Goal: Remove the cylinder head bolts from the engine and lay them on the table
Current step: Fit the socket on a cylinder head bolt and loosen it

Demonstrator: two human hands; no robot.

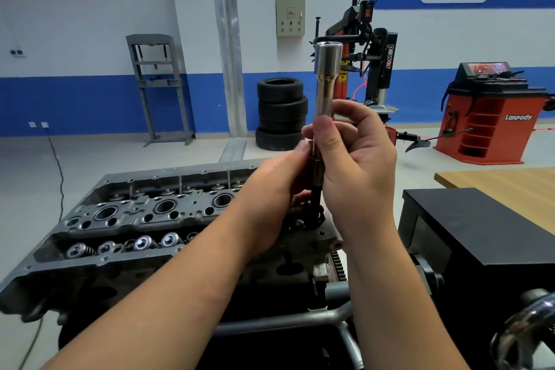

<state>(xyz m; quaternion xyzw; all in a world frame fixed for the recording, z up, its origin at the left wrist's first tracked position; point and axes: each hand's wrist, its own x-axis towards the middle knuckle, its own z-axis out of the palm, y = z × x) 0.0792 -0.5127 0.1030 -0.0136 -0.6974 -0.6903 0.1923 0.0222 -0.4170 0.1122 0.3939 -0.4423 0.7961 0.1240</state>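
While both hands pinch the upright socket [326,81] at frame centre, left hand [279,189] low, right hand [354,159] higher, the dark bolt [315,204] could slip onto the cylinder head [135,219].

An auto workshop: stacked tyres [280,113], tyre changer [365,63], red wheel balancer [492,117] far right, engine [126,225] near
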